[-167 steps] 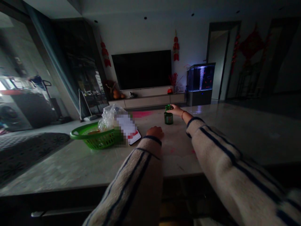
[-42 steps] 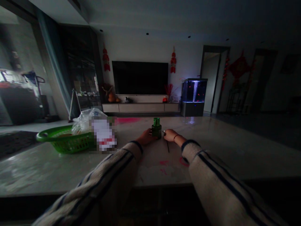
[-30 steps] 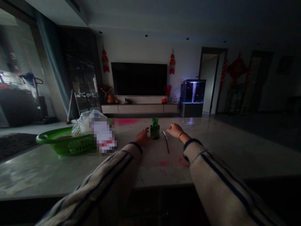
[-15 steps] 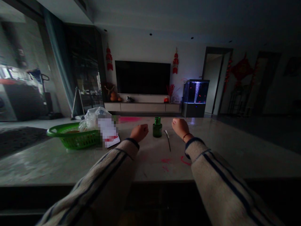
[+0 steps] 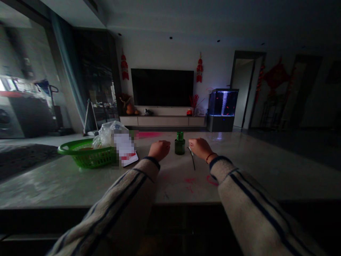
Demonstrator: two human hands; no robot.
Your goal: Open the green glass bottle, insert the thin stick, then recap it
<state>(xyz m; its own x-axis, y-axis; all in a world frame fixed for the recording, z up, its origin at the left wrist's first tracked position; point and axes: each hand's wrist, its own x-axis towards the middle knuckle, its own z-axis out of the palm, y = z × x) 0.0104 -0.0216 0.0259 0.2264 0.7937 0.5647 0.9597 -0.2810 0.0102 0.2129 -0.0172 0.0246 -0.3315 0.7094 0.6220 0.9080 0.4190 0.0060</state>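
Observation:
A small green glass bottle (image 5: 179,146) with a shiny green cap stands upright on the pale tabletop, between my two hands. My left hand (image 5: 160,150) is closed in a fist to the left of the bottle, apart from it. On the other side, my right hand (image 5: 200,147) is also a fist, a short way from the bottle. Nothing shows in either fist. A thin dark stick (image 5: 193,161) with a whitish piece near its far end lies on the table. Its far end is close beside my right hand and partly behind it.
At the left, a green plastic basket (image 5: 92,156) holds a clear plastic bag (image 5: 110,129). A white card-like object (image 5: 129,158), partly blurred out, leans by the basket. Pink smears (image 5: 189,180) mark the tabletop. Beyond are a television (image 5: 163,88) and a lit fish tank (image 5: 223,103).
My right hand has moved left and slightly down, closer to the bottle and over the stick's far end. My left hand stays a fist, almost unmoved. The view has shifted slightly.

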